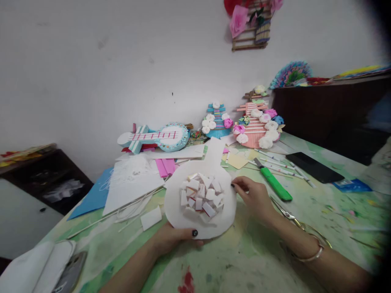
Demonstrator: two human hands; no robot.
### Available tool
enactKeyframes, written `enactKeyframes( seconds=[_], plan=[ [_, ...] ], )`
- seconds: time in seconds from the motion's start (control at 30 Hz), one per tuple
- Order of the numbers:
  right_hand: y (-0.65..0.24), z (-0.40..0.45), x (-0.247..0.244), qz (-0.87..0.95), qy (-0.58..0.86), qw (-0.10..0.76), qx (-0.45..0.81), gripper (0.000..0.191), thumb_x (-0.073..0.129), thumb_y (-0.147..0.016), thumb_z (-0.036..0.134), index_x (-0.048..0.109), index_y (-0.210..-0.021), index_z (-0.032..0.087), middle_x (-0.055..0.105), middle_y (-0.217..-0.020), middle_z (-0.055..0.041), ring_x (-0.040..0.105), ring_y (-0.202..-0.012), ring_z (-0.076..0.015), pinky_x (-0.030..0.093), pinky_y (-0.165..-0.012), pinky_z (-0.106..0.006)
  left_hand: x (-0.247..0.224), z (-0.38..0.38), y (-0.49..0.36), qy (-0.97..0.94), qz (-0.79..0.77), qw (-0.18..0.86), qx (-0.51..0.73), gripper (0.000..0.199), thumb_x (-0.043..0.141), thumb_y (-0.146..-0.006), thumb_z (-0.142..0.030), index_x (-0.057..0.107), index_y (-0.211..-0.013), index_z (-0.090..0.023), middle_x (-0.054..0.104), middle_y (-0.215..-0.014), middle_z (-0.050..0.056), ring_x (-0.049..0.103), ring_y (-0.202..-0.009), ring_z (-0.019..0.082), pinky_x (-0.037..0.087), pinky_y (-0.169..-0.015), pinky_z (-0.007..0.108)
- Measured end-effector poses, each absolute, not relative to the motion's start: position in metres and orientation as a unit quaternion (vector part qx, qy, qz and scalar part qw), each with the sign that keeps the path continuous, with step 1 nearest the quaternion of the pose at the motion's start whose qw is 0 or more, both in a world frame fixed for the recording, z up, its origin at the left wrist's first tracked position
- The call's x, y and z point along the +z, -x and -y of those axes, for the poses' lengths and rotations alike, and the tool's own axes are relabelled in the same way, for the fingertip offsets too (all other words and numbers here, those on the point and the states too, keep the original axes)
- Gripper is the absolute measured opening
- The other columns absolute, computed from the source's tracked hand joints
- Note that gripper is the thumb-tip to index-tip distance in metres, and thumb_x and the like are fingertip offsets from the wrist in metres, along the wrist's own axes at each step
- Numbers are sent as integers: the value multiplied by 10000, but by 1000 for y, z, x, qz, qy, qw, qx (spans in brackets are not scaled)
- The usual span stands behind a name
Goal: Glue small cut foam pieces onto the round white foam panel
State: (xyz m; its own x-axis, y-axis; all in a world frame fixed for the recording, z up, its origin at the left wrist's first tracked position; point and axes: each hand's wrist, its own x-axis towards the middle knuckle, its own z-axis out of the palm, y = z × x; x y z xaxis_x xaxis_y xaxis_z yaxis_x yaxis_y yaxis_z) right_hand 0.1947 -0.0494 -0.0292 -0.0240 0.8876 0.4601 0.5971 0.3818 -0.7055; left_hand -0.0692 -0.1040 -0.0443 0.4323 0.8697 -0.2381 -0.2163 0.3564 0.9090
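A white cardboard cutout [174, 181], with a round body and a straight neck, is held just in front of me over the table. Small folded white paper pieces [200, 195] are heaped on its middle. My left hand [174, 239] grips the near edge, thumb on top and fingers mostly hidden beneath. At the right rim, my right hand [255, 197] has its thumb and fingers closed together on the cutout's edge. To the right of that hand lie a green utility knife [275, 183] and gold-handled scissors [293, 219], partly covered by my forearm.
Behind stand a blue-and-white paper instrument [172, 137], a small blue one [218, 126] and a pink one [252, 126] with paper flowers. White sheets [134, 183] lie left, a black phone [314, 167] right. Another phone [71, 272] rests near the left edge.
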Motion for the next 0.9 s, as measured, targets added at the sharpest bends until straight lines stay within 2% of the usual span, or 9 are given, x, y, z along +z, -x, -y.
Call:
enactKeyframes(
  seconds=[0.07, 0.17, 0.27, 0.37, 0.5, 0.63, 0.9],
  plan=[
    [-196, 50, -29, 690, 548, 445, 158, 151, 488, -791, 282, 609, -818, 197, 676, -726, -29, 598, -635, -166, 434, -625, -289, -42, 111, 66, -475, -398, 720, 312, 351, 764, -605, -251, 704, -923, -115, 720, -848, 113, 660, -821, 277, 483, -853, 455],
    [-196, 51, -28, 687, 556, 441, 156, 129, 484, -778, 261, 594, -794, 195, 651, -692, -18, 578, -608, -156, 409, -584, -272, -39, 116, 62, -513, -426, 685, 294, 295, 738, -649, -297, 724, -885, -119, 716, -926, 117, 619, -979, 292, 409, -970, 440],
    [-195, 51, -28, 698, 546, 439, 148, 106, 467, -770, 236, 564, -777, 196, 619, -661, -9, 553, -584, -150, 389, -555, -262, -39, 118, 58, -498, -429, 686, 312, 350, 751, -629, -288, 715, -940, -133, 690, -1029, 114, 605, -1014, 304, 434, -947, 446],
    [-195, 50, -30, 713, 525, 442, 144, 92, 433, -778, 212, 524, -785, 201, 600, -674, -7, 537, -600, -146, 395, -569, -258, -41, 118, 57, -476, -426, 699, 322, 387, 751, -629, -293, 700, -976, -130, 697, -998, 125, 639, -935, 305, 471, -891, 468],
    [-194, 47, -36, 717, 511, 458, 123, 106, 365, -783, 170, 463, -796, 207, 576, -724, -21, 522, -656, -155, 390, -601, -264, -43, 119, 58, -464, -412, 716, 320, 429, 760, -624, -286, 682, -1008, -113, 696, -989, 143, 655, -900, 306, 466, -893, 490],
    [-193, 45, -40, 709, 511, 474, 107, 118, 332, -757, 135, 420, -777, 212, 550, -720, -25, 504, -657, -161, 381, -605, -271, -41, 121, 57, -460, -411, 726, 305, 364, 746, -648, -266, 692, -975, -118, 697, -993, 136, 650, -929, 297, 456, -920, 477],
    [-189, 42, -45, 704, 506, 490, 93, 136, 326, -711, 111, 395, -754, 219, 516, -680, -10, 485, -622, -161, 372, -576, -267, -37, 123, 55, -462, -400, 734, 296, 368, 737, -661, -247, 681, -1002, -119, 691, -1018, 129, 648, -944, 284, 445, -942, 472]
  ],
)
